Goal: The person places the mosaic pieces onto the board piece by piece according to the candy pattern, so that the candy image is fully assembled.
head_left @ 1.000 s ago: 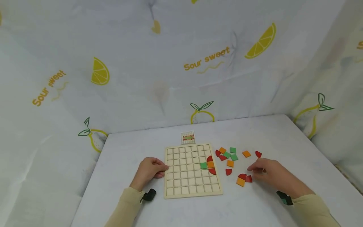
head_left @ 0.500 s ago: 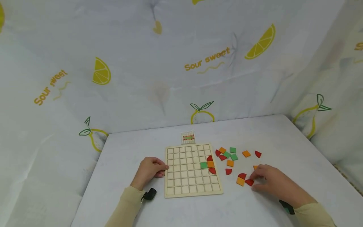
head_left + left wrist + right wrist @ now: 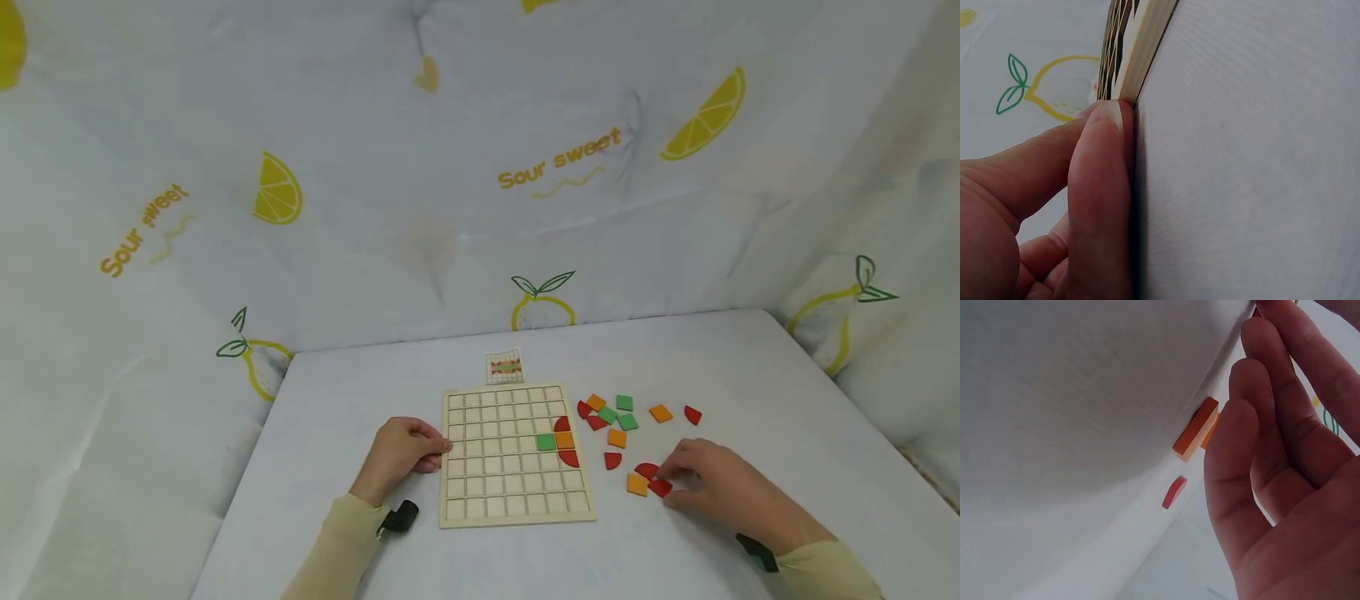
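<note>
A wooden grid board lies on the white table. At its left edge, my left hand pinches the rim between thumb and forefinger; the left wrist view shows the thumb against the board's side. On the board's right side sit a green square, an orange square and two red quarter-circles, one above and one below the orange. My right hand has thumb and forefinger on a red quarter-circle tile right of the board. Only a sliver of red shows at those fingertips in the right wrist view.
Beside that tile lie another red quarter-circle and an orange square. Loose green, orange and red tiles are scattered farther back, including a green one. Behind the board is a small pattern card. A lemon-print cloth hangs behind.
My right hand has come slightly nearer and closed thumb and forefinger on the red quarter-circle, which has turned. An orange square glimpsed beside the hand is now hidden. My left hand stays on the board.
</note>
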`<state>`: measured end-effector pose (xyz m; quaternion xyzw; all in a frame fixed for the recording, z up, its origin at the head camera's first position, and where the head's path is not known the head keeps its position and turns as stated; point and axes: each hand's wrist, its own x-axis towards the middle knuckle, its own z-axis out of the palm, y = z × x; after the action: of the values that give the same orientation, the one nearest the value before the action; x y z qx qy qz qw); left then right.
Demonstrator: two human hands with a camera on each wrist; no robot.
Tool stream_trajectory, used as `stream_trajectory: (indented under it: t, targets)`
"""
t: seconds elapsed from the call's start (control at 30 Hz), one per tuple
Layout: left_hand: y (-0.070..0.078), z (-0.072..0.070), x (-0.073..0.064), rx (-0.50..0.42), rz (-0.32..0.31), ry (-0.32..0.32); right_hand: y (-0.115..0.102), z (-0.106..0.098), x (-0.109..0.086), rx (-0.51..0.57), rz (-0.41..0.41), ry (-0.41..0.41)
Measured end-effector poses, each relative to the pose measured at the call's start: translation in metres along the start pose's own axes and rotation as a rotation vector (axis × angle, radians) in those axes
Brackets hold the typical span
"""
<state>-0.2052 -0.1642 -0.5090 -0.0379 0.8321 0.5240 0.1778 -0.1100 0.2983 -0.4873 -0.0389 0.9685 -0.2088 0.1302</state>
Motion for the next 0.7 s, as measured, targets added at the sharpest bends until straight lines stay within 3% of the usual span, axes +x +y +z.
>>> stream_trajectory:
  t: [0.27, 0.53, 0.7]
  targets:
    - [0.0026, 0.0012, 0.0004, -0.002, 0.015, -0.006, 0.0044, 0.0032, -0.0021, 0.003, -0.049, 0.035]
    - [-0.0027, 0.0006, 0.0009, -0.002, 0.002, -0.01, 0.0014, 0.0066, 0.002, 0.025, -0.017, 0.005]
    - [-0.0034, -0.0006, 0.0026, -0.007, 0.021, -0.006, 0.0028, 0.0068, 0.005, 0.008, -0.045, 0.022]
